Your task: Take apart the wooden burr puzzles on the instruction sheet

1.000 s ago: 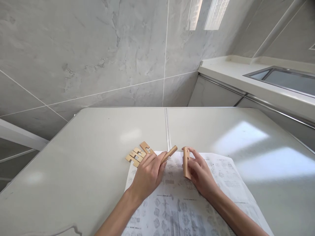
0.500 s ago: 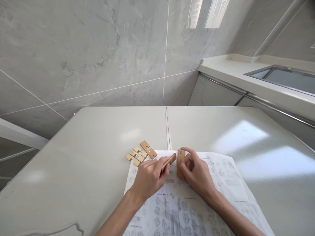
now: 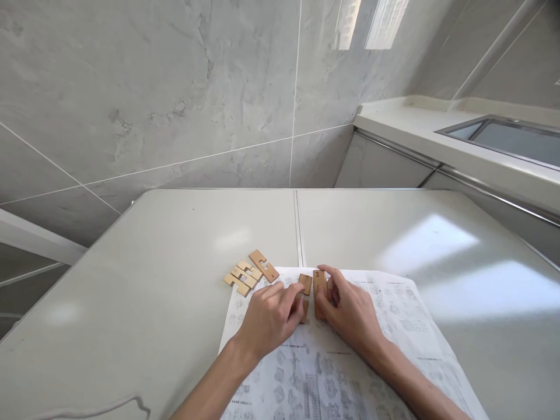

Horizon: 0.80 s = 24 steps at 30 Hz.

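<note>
My left hand [image 3: 273, 309] pinches a notched wooden puzzle piece [image 3: 305, 283], its thumb and fingers over the middle of it. Just to the right, a wooden puzzle piece marked 2 [image 3: 319, 279] stands lengthwise, with a narrow gap between the two. My right hand [image 3: 347, 300] grips that piece from its right side, fingers curled at its edge. Both pieces are over a printed paper sheet [image 3: 332, 379]. Left of my left hand lie a notched piece marked 1 [image 3: 268, 272] and several lighter notched pieces [image 3: 243, 277] set together.
A pale folding table [image 3: 153, 280] with a centre seam carries everything. The sheet bears small printed diagrams. A grey tiled wall [image 3: 196, 87] rises behind, and a white counter [image 3: 402, 125] with an inset sink stands at the right. A thin cord-like line [image 3: 109, 403] shows at lower left.
My left hand has turned its piece from tilted on edge to flatter, beside the piece marked 2. The right hand and its piece have shifted very slightly. The pieces at left stay put.
</note>
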Each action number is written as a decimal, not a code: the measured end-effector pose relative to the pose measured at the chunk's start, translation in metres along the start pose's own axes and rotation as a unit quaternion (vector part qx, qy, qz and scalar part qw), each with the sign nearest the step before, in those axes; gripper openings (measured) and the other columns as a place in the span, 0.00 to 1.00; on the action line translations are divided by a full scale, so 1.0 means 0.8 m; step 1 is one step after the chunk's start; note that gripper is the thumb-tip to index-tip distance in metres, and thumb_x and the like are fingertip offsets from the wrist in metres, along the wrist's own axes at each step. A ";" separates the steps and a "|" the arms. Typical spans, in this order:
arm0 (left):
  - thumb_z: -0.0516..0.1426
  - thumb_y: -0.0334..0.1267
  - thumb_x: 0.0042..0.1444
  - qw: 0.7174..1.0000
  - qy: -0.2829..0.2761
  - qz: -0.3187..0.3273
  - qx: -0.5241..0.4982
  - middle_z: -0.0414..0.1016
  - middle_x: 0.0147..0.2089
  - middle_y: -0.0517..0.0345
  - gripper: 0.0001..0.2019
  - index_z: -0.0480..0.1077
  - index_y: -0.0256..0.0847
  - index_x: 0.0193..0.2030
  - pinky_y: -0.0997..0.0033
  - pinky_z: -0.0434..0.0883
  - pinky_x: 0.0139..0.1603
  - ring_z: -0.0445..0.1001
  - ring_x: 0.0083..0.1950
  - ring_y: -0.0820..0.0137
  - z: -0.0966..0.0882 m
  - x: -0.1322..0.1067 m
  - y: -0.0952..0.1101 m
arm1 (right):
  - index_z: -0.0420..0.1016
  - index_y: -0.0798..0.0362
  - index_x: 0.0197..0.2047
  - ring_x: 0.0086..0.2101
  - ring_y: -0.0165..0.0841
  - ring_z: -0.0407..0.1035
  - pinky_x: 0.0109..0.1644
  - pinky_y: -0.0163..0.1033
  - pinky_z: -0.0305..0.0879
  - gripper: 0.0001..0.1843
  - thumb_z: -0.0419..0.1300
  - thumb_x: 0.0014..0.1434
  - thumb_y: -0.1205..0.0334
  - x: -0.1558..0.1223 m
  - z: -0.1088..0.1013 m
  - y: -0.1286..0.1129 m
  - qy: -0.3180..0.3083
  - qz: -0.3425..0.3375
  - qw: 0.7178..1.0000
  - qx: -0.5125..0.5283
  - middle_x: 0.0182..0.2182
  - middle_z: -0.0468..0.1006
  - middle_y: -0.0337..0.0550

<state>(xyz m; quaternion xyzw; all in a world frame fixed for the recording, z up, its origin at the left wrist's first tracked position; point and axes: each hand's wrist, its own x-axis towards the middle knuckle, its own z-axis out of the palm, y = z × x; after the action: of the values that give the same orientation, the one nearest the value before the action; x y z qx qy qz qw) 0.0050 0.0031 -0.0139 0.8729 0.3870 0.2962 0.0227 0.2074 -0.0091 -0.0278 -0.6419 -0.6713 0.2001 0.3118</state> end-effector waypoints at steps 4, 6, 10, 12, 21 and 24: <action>0.58 0.27 0.66 0.998 0.042 -0.005 0.036 0.79 0.39 0.54 0.08 0.72 0.41 0.50 0.58 0.72 0.47 0.76 0.44 0.60 -0.006 0.007 0.000 | 0.75 0.50 0.59 0.23 0.35 0.69 0.31 0.38 0.59 0.19 0.56 0.67 0.57 -0.001 0.000 0.000 -0.002 0.006 1.000 -0.015 0.22 0.71 0.33; 0.58 0.28 0.66 0.996 0.060 -0.026 0.060 0.80 0.49 0.50 0.10 0.73 0.42 0.51 0.51 0.72 0.55 0.75 0.53 0.55 -0.008 0.009 -0.002 | 0.75 0.50 0.59 0.24 0.35 0.69 0.31 0.38 0.59 0.20 0.55 0.66 0.59 -0.001 0.000 0.000 -0.004 0.004 1.000 -0.023 0.22 0.71 0.33; 0.59 0.29 0.67 0.990 0.074 -0.065 0.102 0.79 0.57 0.46 0.09 0.74 0.42 0.51 0.43 0.69 0.62 0.72 0.62 0.50 -0.008 0.009 -0.010 | 0.75 0.51 0.58 0.23 0.34 0.69 0.30 0.38 0.59 0.20 0.55 0.65 0.60 -0.001 -0.001 0.000 -0.007 -0.001 1.000 -0.028 0.22 0.71 0.33; 0.59 0.32 0.68 0.988 0.071 -0.076 0.115 0.79 0.58 0.46 0.07 0.74 0.41 0.51 0.40 0.67 0.65 0.71 0.64 0.48 -0.006 0.007 -0.015 | 0.76 0.51 0.58 0.23 0.34 0.69 0.30 0.37 0.59 0.20 0.54 0.65 0.60 -0.001 -0.001 0.001 -0.009 -0.004 0.999 -0.032 0.22 0.70 0.33; 0.57 0.36 0.71 0.986 0.022 -0.125 0.109 0.81 0.51 0.51 0.06 0.74 0.41 0.50 0.42 0.65 0.71 0.77 0.54 0.58 -0.005 0.004 -0.017 | 0.77 0.51 0.57 0.22 0.33 0.68 0.29 0.37 0.59 0.20 0.53 0.66 0.58 -0.001 0.002 0.003 -0.004 -0.013 0.999 -0.042 0.21 0.70 0.32; 0.56 0.34 0.71 0.988 0.021 -0.119 0.098 0.80 0.49 0.52 0.06 0.74 0.41 0.49 0.43 0.65 0.70 0.78 0.51 0.60 -0.007 0.005 -0.015 | 0.77 0.51 0.57 0.22 0.33 0.69 0.29 0.37 0.59 0.20 0.53 0.66 0.58 0.000 0.002 0.003 -0.002 -0.016 0.999 -0.043 0.21 0.70 0.32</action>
<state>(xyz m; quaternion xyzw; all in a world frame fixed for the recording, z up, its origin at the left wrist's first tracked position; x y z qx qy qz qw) -0.0034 0.0131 -0.0105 0.8121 0.5158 0.2704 -0.0356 0.2083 -0.0089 -0.0308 -0.6435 -0.6903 0.1673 0.2853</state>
